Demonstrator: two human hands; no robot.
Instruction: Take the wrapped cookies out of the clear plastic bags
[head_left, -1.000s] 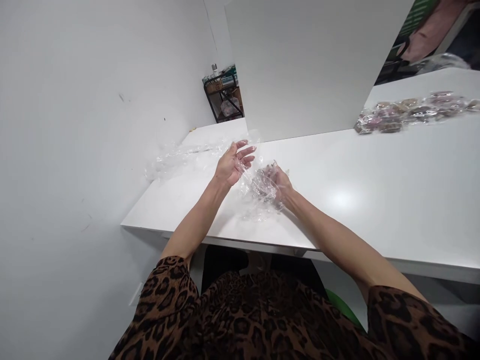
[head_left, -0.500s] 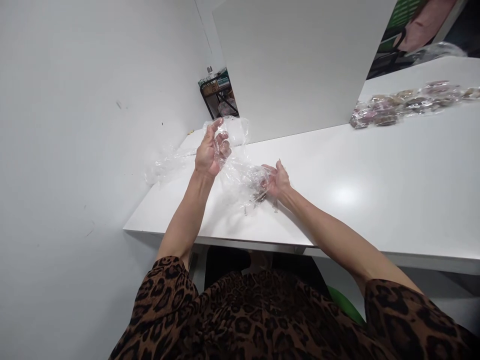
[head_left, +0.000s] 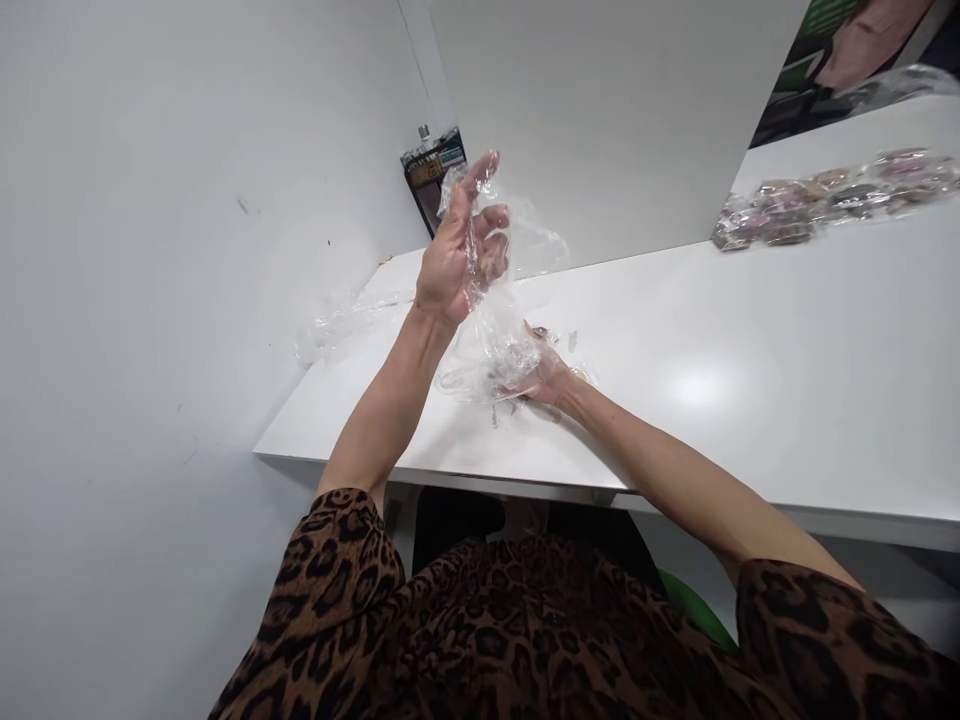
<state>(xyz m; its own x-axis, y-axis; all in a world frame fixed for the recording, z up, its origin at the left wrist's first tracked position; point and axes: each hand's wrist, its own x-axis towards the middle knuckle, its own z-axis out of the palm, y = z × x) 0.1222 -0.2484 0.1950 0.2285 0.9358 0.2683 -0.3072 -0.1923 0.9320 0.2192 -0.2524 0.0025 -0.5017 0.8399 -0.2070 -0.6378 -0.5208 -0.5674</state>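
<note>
My left hand (head_left: 465, 245) is raised above the table with clear plastic bag film (head_left: 499, 325) caught in its curled fingers, while its index finger points up. The thin, crumpled film stretches from that hand down to my right hand (head_left: 546, 375). My right hand is low over the table top, gripping the lower part of the bag; the film partly covers its fingers. Beside and behind the right hand, small shiny wrapped pieces (head_left: 544, 333) show on the table, too covered to make out their kind.
The white table (head_left: 750, 400) meets a wall on the left and an upright white panel (head_left: 615, 130) behind. More clear plastic (head_left: 341, 325) lies at the left. A row of small wrapped items (head_left: 840, 200) is at the back right. A black rack (head_left: 431, 185) stands beyond the table.
My left hand has risen and moved to the right, pulling the film up with it. My right hand has lowered slightly, and small wrapped pieces now show beside it.
</note>
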